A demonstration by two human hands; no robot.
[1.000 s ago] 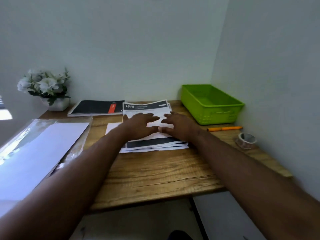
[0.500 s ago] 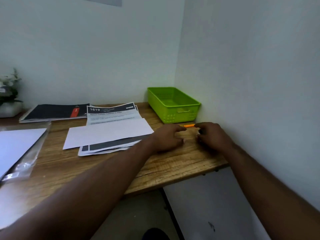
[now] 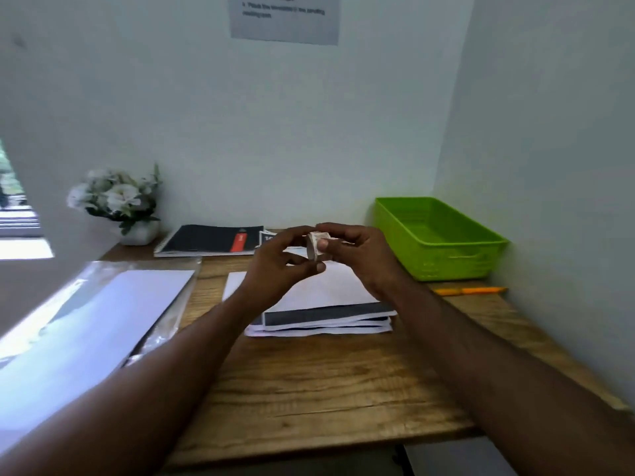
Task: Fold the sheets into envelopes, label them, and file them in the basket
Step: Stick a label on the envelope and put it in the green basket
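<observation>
A small roll of clear tape point(image 3: 314, 247) is held up in the air between both hands, above the paper stack. My right hand point(image 3: 357, 255) grips it with the thumb pressed on its rim; my left hand point(image 3: 280, 266) pinches it from the left side. Under the hands lies a stack of printed sheets point(image 3: 326, 314) with a plain white sheet on top. The green basket point(image 3: 443, 266) stands at the back right against the wall and looks empty. An orange pen point(image 3: 469, 290) lies in front of the basket.
A clear sleeve of white paper point(image 3: 89, 324) covers the left of the wooden desk point(image 3: 309, 383). A black spiral notebook point(image 3: 209, 239) and a pot of white flowers point(image 3: 118, 204) sit at the back. A notice point(image 3: 285, 17) hangs on the wall.
My hands were by the pen and tape at the right edge; they have come back over the stack, raised, holding the tape roll. The view has swung left.
</observation>
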